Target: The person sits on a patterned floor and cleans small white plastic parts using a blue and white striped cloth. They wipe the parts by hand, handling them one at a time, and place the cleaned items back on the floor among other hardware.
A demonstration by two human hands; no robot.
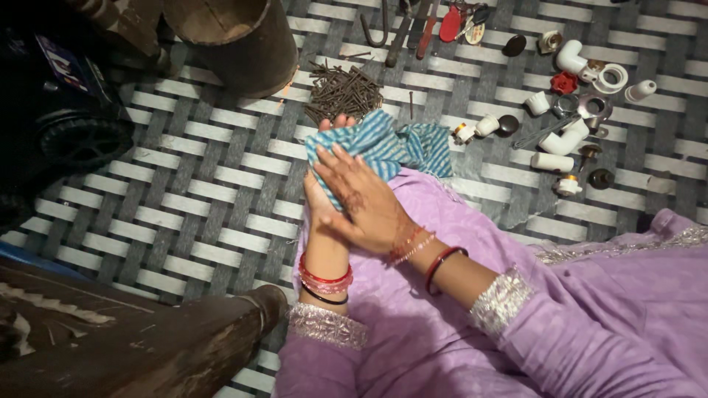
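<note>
A blue and white striped cloth (376, 144) lies over my left hand (318, 210), which is palm up with its fingertips showing past the cloth's far edge. My right hand (366, 208) rests flat on top, its fingers spread on the cloth, so the cloth is pressed between both palms. The rest of the cloth trails to the right onto my purple garment (442, 317). Both wrists carry red bangles. Whatever is inside the cloth, if anything, is hidden.
A pile of dark nails (343, 92) sits just beyond the hands on the woven mat (199, 184). White pipe fittings (564, 140) and small parts lie at the right, hand tools (402, 33) at the top. A brown cylinder (236, 40), a dark wheel (81, 140) and a wooden piece (147, 339) are on the left.
</note>
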